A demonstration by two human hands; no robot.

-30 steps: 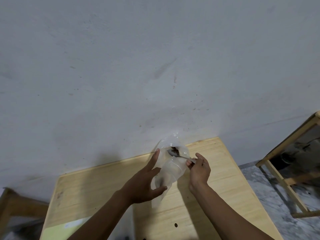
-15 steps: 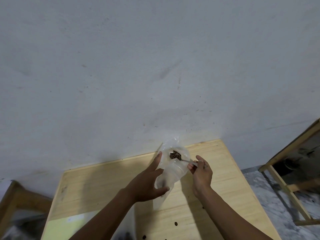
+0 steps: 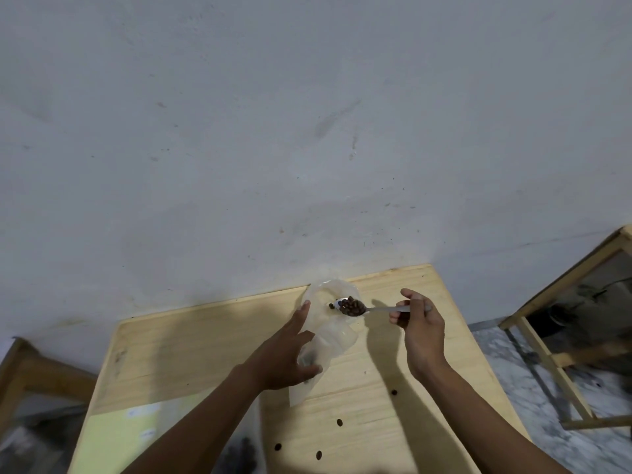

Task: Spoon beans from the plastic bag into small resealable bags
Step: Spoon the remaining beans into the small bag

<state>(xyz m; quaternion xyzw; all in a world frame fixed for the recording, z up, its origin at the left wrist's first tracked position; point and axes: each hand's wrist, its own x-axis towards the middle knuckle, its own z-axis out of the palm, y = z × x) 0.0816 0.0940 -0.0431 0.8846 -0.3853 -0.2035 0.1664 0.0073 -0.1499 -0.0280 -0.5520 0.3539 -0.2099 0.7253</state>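
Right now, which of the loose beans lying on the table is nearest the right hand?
The lone bean just below the right hand, beside its forearm. The other loose beans lie lower down, toward the table's near edge.

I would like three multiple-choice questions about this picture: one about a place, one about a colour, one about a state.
1. Where is the spoon bowl?
A. at the mouth of the clear plastic bag
B. flat on the table
C. on the floor

2. What colour are the beans in the spoon?
A. white
B. dark brown
C. green

3. What does the right hand do?
A. hangs idle
B. presses the wall
C. pinches the spoon handle

Answers: 1 A, the bowl hovers at the bag's opening; 2 B, they look dark brown; 3 C, fingers and thumb close on the handle.
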